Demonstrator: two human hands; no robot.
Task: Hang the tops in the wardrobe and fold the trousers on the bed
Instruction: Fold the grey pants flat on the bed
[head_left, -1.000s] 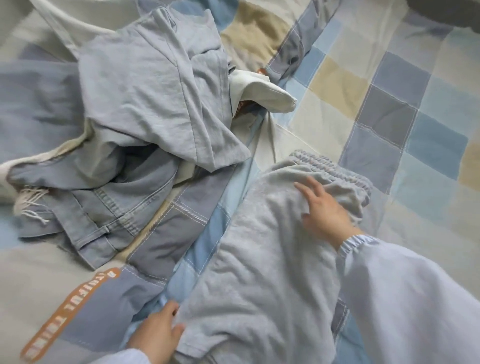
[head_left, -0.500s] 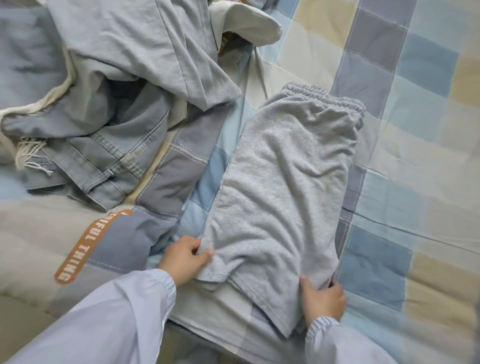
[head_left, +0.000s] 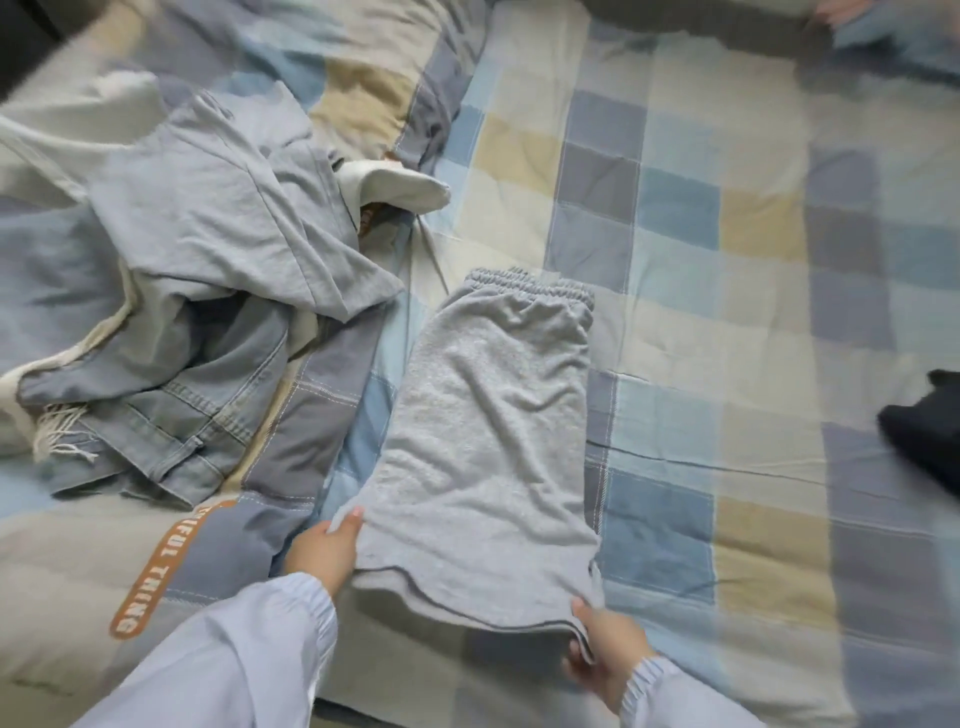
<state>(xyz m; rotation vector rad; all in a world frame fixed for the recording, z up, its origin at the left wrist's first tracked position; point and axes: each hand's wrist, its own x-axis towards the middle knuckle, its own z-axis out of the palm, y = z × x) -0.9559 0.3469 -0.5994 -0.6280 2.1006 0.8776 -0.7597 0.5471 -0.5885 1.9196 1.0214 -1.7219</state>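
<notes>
Grey sweat trousers (head_left: 488, 441) lie lengthwise on the checked bed cover (head_left: 727, 322), elastic waistband at the far end, legs doubled together. My left hand (head_left: 324, 553) pinches the near left corner of the trouser fold. My right hand (head_left: 605, 649) grips the near right corner, which is lifted slightly off the cover. To the left lies a pile of clothes: a light grey top (head_left: 218, 208) over blue denim jeans (head_left: 171, 405), with a frayed white hem showing.
A white garment (head_left: 400, 187) pokes out behind the pile. A dark piece of clothing (head_left: 924, 421) lies at the right edge. A patchwork panel with orange lettering (head_left: 150, 577) lies near left. The bed's near edge runs just under my arms.
My right hand left the waistband and came down to the trousers' near end. Both hands now hold the near corners, and the near edge is raised off the bed.
</notes>
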